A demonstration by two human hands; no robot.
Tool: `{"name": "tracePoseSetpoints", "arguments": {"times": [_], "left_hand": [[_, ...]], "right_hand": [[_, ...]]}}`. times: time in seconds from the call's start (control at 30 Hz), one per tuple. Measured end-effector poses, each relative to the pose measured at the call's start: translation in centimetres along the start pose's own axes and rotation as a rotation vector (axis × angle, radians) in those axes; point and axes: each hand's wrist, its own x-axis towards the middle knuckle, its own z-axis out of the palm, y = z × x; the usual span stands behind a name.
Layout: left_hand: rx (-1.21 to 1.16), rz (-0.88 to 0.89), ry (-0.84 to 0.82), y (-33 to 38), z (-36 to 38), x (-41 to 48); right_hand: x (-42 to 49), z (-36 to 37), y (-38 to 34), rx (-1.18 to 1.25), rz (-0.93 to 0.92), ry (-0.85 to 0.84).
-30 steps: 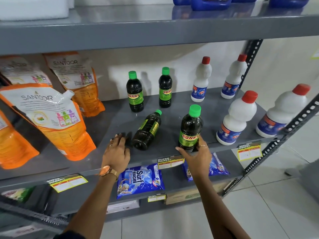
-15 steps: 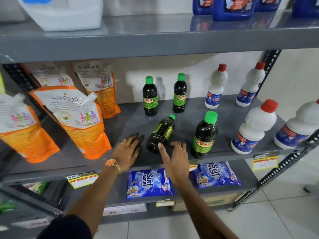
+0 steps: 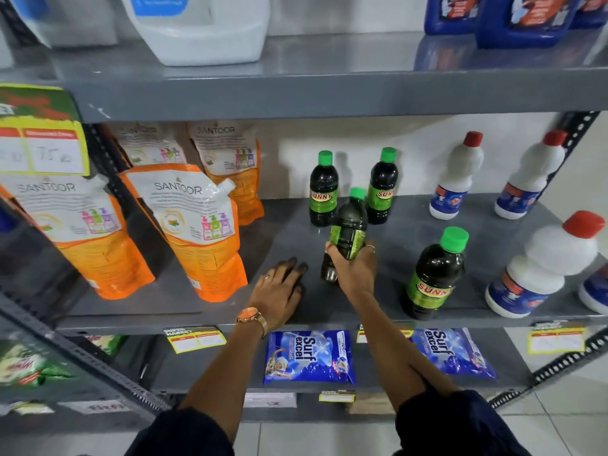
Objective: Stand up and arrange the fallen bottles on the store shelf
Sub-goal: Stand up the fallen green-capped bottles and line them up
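Note:
My right hand (image 3: pixel 353 269) grips a dark green-capped bottle (image 3: pixel 348 227) around its lower body, tilted nearly upright with its base on or just above the grey middle shelf (image 3: pixel 329 311). My left hand (image 3: pixel 279 296) rests flat on the shelf, fingers spread, just left of that bottle. Two matching Sunny bottles stand upright at the back, one on the left (image 3: pixel 323 189) and one on the right (image 3: pixel 382 185). A third Sunny bottle (image 3: pixel 434 274) stands upright near the front edge, to the right of my right hand.
White red-capped bottles (image 3: pixel 455 177) stand on the right of the shelf, one large one (image 3: pixel 543 268) near the front. Orange Santoor pouches (image 3: pixel 194 232) lean on the left. Blue jugs and a white jug (image 3: pixel 204 28) sit above. Surf Excel packets (image 3: pixel 309 357) lie below.
My right hand let go of the front Sunny bottle, moved left, gripped the lying bottle and tipped it up. My left hand stayed flat on the shelf. The camera moved closer.

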Motion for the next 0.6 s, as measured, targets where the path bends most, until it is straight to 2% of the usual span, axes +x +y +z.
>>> {"name": "tracePoseSetpoints", "arguments": {"times": [0.1,0.2,0.33,0.47,0.6], "left_hand": [[-0.006,0.016,0.021,-0.2,0.4,0.1],[-0.022,0.009,0.036,-0.3,0.7,0.1],[0.069,-0.014,0.006,-0.6,1.2,0.5],[0.108,-0.031,-0.015,-0.8,1.6,0.6],[0.126,-0.011,-0.012,-0.8,1.6,0.5]], "right_hand": [[0.5,0.3,0.3,0.067,-0.174,-0.027],[1.0,0.8,0.1,0.14,-0.236,-0.072],[1.8,1.4,0.2,0.199,-0.256,-0.118],[2.1,1.1,1.8,0.133,-0.208,-0.208],[1.9,1.0,2.6,0.103,-0.181,-0.186]]}}
